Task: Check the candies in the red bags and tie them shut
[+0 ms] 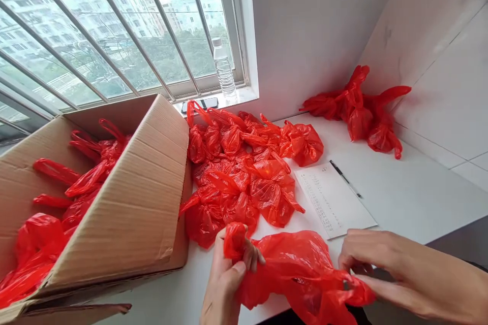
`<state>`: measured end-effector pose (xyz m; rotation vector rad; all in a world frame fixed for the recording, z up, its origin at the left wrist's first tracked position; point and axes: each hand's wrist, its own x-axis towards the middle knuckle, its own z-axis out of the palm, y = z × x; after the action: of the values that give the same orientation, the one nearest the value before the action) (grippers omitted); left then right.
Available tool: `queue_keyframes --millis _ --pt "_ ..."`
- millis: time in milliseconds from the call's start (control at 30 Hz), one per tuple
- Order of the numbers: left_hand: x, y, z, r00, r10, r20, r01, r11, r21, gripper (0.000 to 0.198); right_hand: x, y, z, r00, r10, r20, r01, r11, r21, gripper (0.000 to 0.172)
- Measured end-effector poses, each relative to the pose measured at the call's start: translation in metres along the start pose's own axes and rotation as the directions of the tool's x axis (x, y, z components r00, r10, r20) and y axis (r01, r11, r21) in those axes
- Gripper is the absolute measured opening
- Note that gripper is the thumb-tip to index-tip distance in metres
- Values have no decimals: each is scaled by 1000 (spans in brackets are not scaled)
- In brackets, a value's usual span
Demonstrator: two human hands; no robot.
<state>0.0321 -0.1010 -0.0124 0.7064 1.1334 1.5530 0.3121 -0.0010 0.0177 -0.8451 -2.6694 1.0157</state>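
Note:
A red plastic bag [292,259] is stretched between my two hands at the table's front edge. My left hand [234,259] is closed around one bunched handle, whose end sticks up above the fist. On the other side, my right hand [366,264] grips the bag's other handle end, with its fingertips partly hidden. Through the bag's side a small patterned patch shows; what it is, I cannot make out. Just beyond the bag lies a heap of knotted red bags [236,177] on the white table [404,188].
An open cardboard box [148,198] with more red bags [95,172] stands at the left. A written sheet [331,198] and a pen [345,177] lie right of the heap. More red bags [358,111] rest by the wall. A bottle [224,71] and phone [200,105] occupy the windowsill.

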Motion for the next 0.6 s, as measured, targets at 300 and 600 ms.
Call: queue_keyframes --millis 300,600 --pt "-17 26 38 981 0 -192 53 961 272 41 15 -24 4 992 -119 42 123 983 -138 8" --pt "-23 -1 46 1000 -6 4 3 823 568 56 45 -65 -4 910 -247 -334 316 933 170 14"
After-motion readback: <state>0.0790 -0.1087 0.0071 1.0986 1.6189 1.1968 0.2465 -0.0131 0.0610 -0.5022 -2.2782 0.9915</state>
